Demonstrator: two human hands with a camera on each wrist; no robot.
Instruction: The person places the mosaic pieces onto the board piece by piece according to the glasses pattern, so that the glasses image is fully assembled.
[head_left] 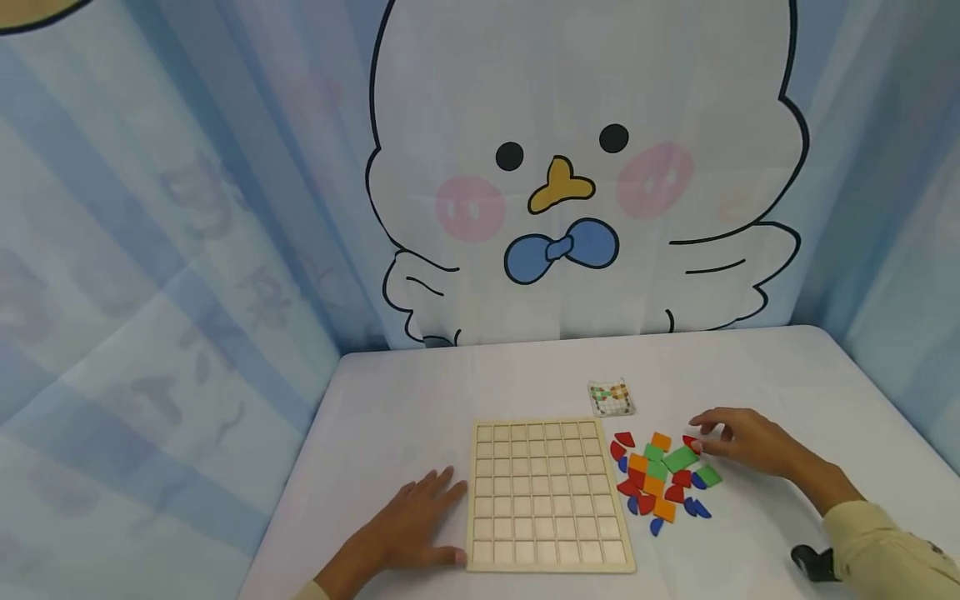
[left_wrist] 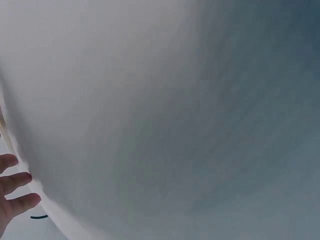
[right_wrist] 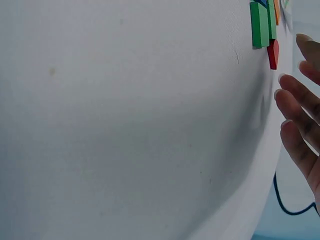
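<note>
The printed card (head_left: 611, 398) seems too small to read, and the wrist views' edges crop both hands (left_wrist: 14, 204) (right_wrist: 301, 115).

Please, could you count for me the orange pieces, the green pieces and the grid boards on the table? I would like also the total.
Orange pieces: 4
Green pieces: 4
Grid board: 1
Total: 9

There is one grid board (head_left: 552, 505), one printed card (head_left: 611, 398), one dark object (head_left: 813, 563), one left hand (head_left: 412, 521) and one right hand (head_left: 750, 442). Four orange pieces (head_left: 664, 510), four green pieces (head_left: 681, 459), six blue pieces (head_left: 656, 527) and about eight red pieces (head_left: 674, 494) show.
</note>
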